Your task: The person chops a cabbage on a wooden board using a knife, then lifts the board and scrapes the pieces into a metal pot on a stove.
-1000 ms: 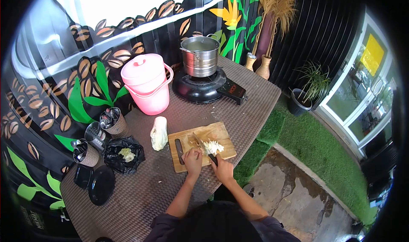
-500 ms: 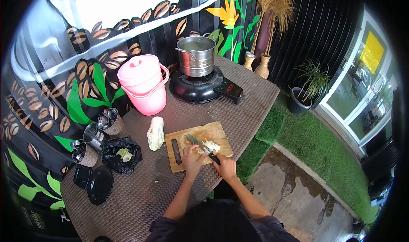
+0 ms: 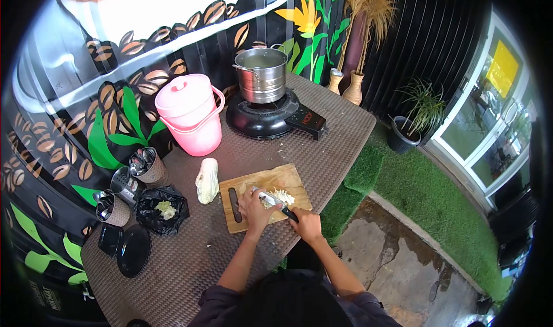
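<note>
On the wooden cutting board [image 3: 294,180], my right hand [image 3: 307,225] is wrapped around the black handle of a knife [image 3: 272,199], its blade pointing left and away from me. My left hand [image 3: 257,210] is over the board's middle, its bent fingers at the front part of the blade. What lies under those fingers is hidden. Shredded pale cabbage [image 3: 284,197] lies on the board just beyond the blade. Left of the board, a whole pale napa cabbage [image 3: 207,181] rests on the brown woven-look table [image 3: 190,263].
A steel pot [image 3: 262,79] stands on a black portable stove [image 3: 259,119]. Beside it is a pink lidded bucket [image 3: 193,119]. At left are a black bag with leaf scraps [image 3: 162,212], cutlery holders [image 3: 148,167] and a black oval plate [image 3: 134,250].
My left hand has shifted left and away from me, up to the front of the blade. The knife has turned so its flat side shows bright. My right hand keeps its grip.
</note>
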Demonstrator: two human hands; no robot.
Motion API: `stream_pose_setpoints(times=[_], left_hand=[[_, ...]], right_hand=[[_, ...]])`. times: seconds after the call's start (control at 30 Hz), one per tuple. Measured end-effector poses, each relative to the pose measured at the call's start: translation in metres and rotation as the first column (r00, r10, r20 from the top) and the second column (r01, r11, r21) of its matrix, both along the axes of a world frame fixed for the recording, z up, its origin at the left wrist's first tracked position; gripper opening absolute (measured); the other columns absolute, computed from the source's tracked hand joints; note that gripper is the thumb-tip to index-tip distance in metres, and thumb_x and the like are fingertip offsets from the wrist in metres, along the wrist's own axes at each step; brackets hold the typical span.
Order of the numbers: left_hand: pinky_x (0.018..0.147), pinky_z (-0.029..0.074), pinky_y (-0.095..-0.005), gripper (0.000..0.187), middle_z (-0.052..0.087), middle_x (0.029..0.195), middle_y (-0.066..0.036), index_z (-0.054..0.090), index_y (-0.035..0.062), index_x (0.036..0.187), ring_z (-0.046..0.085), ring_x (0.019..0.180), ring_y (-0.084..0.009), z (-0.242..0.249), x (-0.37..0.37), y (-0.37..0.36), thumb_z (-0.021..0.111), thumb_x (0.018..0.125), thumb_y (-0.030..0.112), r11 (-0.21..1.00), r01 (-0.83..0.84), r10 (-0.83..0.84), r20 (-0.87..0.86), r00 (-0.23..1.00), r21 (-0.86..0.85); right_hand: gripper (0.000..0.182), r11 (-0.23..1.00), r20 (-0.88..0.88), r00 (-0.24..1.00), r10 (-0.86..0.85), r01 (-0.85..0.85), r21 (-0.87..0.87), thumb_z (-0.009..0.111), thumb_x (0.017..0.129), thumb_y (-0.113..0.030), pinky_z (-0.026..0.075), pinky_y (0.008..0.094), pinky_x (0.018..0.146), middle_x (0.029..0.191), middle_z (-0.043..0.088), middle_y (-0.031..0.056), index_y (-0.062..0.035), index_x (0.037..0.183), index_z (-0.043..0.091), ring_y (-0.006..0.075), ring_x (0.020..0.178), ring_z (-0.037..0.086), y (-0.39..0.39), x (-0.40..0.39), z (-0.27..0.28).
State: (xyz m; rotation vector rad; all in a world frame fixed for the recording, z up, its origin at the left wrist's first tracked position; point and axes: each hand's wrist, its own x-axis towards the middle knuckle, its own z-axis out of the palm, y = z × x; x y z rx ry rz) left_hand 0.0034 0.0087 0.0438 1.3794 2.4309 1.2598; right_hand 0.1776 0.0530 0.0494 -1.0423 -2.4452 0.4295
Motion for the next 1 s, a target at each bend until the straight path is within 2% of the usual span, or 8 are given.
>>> stream_pose_setpoints(times=[0.3,0.43,0.63,0.73,0.83,0.9,0.93,1.0], left_hand=[[0.104,0.018,-0.056,0.089,0.036,0.136,-0.019,0.061,0.0152,0.116,0.02,0.131,-0.0389,0.003,-0.011,0.019,0.086,0.043,0.059,0.98,0.012,-0.019,-0.036,0.999,-0.196],[0.103,0.017,-0.0585,0.089,0.035,0.138,-0.018,0.06,0.0145,0.117,0.017,0.133,-0.0389,0.001,-0.008,0.022,0.086,0.044,0.06,0.99,-0.021,0.015,-0.044,0.999,-0.139],[0.104,0.01,-0.0638,0.088,0.034,0.137,-0.017,0.057,0.013,0.122,0.018,0.133,-0.0403,0.007,-0.006,0.023,0.083,0.05,0.056,0.975,-0.073,0.059,-0.07,0.996,-0.211],[0.104,0.009,-0.0652,0.083,0.034,0.137,-0.015,0.058,0.0139,0.119,0.02,0.132,-0.0386,0.006,-0.013,0.026,0.083,0.052,0.055,0.972,-0.099,0.079,-0.103,0.992,-0.211],[0.103,0.008,-0.0666,0.072,0.041,0.131,-0.016,0.063,0.0149,0.109,0.028,0.129,-0.0377,0.014,-0.018,0.027,0.082,0.054,0.057,0.984,-0.095,0.087,-0.061,0.994,-0.148],[0.102,0.018,-0.0592,0.048,0.049,0.12,-0.014,0.068,0.0146,0.095,0.034,0.124,-0.0349,0.02,-0.018,0.026,0.081,0.063,0.048,0.989,-0.074,0.064,-0.083,0.994,-0.129],[0.102,0.018,-0.0592,0.048,0.049,0.12,-0.014,0.068,0.0146,0.095,0.034,0.124,-0.0349,0.015,-0.02,0.027,0.081,0.063,0.048,0.989,-0.075,0.065,-0.083,0.994,-0.13],[0.101,0.021,-0.0544,0.027,0.058,0.113,-0.006,0.07,0.0132,0.079,0.042,0.118,-0.0278,0.007,-0.024,0.028,0.079,0.069,0.036,0.987,-0.001,0.001,0.001,1.0,0.158]], right_hand=[[0.027,0.996,0.053,0.996,0.069,-0.072,0.054,0.07,0.075,-0.021,0.049,0.0411,0.062,0.076,0.06,0.01,-0.0085,0.093,0.055,0.0299,0.072,0.063,0.008,0.011,0.01],[0.026,0.996,0.06,0.996,0.069,-0.072,0.059,0.07,0.075,-0.022,0.049,0.0411,0.061,0.076,0.061,0.0097,-0.0089,0.093,0.055,0.0296,0.071,0.063,0.007,0.014,0.014],[0.025,0.998,0.057,0.997,0.048,-0.05,0.032,0.07,0.075,-0.021,0.049,0.0414,0.061,0.075,0.061,0.0099,-0.0087,0.091,0.056,0.0299,0.071,0.063,-0.001,0.016,0.011],[0.024,0.999,0.025,0.999,0.046,-0.047,0.025,0.071,0.074,-0.021,0.049,0.042,0.061,0.073,0.061,0.0103,-0.0085,0.09,0.057,0.0303,0.07,0.063,-0.006,0.018,0.011],[0.023,0.999,-0.015,0.999,0.035,-0.035,-0.001,0.07,0.075,-0.02,0.049,0.0425,0.06,0.072,0.062,0.0104,-0.0084,0.089,0.058,0.0309,0.069,0.063,-0.01,0.022,0.011],[0.022,0.999,-0.023,0.999,0.027,-0.028,-0.024,0.07,0.075,-0.02,0.049,0.0425,0.06,0.072,0.063,0.0104,-0.0084,0.09,0.058,0.0312,0.068,0.063,-0.011,0.024,0.009],[0.021,0.999,-0.07,0.998,0.007,-0.01,-0.041,0.069,0.076,-0.021,0.05,0.0419,0.059,0.071,0.063,0.0104,-0.0083,0.09,0.059,0.0307,0.066,0.063,-0.011,0.024,0.006],[0.021,0.998,-0.117,0.993,-0.015,0.008,-0.06,0.069,0.078,-0.022,0.05,0.0412,0.058,0.069,0.064,0.0104,-0.0082,0.091,0.06,0.0303,0.064,0.064,-0.01,0.023,0.004]])
